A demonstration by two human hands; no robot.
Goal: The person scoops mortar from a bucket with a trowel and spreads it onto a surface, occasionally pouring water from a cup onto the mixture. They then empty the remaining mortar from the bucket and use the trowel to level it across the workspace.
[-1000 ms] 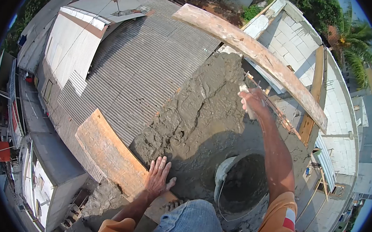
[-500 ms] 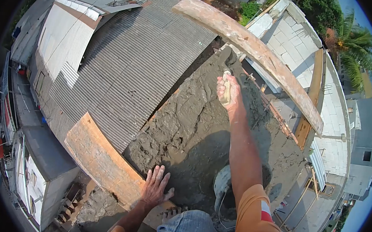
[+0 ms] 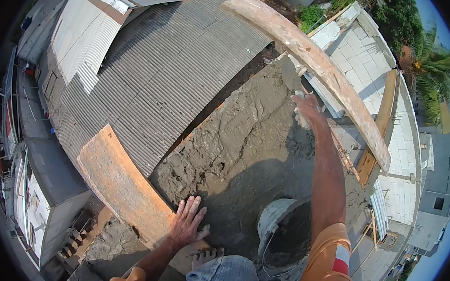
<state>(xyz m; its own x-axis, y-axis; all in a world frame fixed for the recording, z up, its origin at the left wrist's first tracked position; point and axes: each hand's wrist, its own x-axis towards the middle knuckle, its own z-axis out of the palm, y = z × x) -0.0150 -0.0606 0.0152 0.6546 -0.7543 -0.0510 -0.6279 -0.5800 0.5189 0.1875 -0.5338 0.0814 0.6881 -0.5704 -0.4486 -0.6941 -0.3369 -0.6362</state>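
My right hand (image 3: 308, 111) is closed around a trowel (image 3: 303, 120), with only part of its pale handle showing. It is at the far right edge of a slab of wet grey mortar (image 3: 247, 121), and I cannot make out the blade clearly. My left hand (image 3: 188, 224) lies with its fingers spread at the inner end of an orange-brown plank (image 3: 123, 178), by the mortar's near edge. Between my arms, a mortar-smeared bucket (image 3: 270, 222) with a wire handle leans on its side, with grey mix inside. My right forearm is just beside its mouth.
A long plank (image 3: 314, 63) lies across the far right side, over another wooden board (image 3: 380, 125). Corrugated roofing (image 3: 172, 69) lies beyond the slab's left edge, with a gap between. Pale block walls (image 3: 366, 61) stand at right. My bare foot (image 3: 207, 257) is beside the bucket.
My right hand has moved right with the trowel, from the mortar's far end to its right edge, and turned over. The bucket's mouth shows more. My left hand stays on the plank.
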